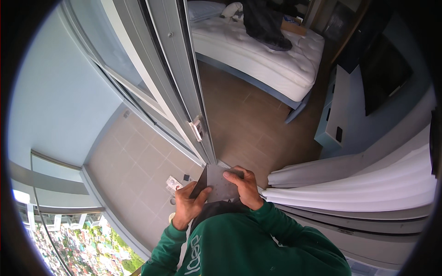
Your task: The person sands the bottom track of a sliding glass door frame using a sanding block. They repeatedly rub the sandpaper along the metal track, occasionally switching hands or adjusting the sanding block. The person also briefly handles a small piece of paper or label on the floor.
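Low in the middle of the view, my left hand (186, 207) and my right hand (248, 187) grip a flat grey plate-like piece (218, 180) from opposite sides. Both thumbs press on its top face, and the fingers wrap under its edges. A darker side face of the piece shows by my left hand. Its far end meets the foot of the grey sliding door frame (171, 55); whether the two are joined cannot be made out. A metal latch (198, 128) sits on the frame above the piece.
On the left, a tiled balcony floor (138, 158) holds a small white packet (174, 184) and a dark square item (186, 177). Inside stand a white mattress (258, 57) on a bed and a wall cabinet (335, 110). White curtains (359, 188) hang at right.
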A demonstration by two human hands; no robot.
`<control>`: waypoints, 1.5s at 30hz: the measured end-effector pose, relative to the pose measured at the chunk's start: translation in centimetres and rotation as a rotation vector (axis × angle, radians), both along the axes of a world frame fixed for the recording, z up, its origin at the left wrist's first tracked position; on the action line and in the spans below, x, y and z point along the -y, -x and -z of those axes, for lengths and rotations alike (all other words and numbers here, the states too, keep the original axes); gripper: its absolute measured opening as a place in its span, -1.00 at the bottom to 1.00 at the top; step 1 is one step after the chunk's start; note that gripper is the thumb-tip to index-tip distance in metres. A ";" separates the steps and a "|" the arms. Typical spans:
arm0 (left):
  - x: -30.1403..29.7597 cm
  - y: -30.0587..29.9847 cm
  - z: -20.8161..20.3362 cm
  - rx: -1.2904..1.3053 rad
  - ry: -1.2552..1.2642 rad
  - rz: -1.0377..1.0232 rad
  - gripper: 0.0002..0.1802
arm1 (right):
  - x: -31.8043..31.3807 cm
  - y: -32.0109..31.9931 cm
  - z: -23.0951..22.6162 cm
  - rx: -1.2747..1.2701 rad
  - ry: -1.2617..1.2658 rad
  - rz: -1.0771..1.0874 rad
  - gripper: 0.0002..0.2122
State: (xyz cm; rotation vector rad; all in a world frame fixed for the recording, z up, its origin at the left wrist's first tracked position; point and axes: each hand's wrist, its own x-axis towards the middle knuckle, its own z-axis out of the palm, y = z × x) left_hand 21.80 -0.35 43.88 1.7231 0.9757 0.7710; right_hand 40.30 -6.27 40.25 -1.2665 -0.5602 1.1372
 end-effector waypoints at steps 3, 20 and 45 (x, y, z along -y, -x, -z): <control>0.4 0.7 1.1 0.033 0.187 -0.087 -0.78 | 0.2 -1.1 -0.3 0.032 0.002 -0.033 -0.86; 4.8 6.9 3.2 0.122 0.438 -0.971 -0.66 | -4.7 -4.8 4.7 -0.218 -0.072 -0.015 -0.74; 10.1 3.0 3.5 -0.048 0.487 -1.159 -0.33 | -12.9 -5.6 7.6 0.530 -0.351 -0.023 -0.69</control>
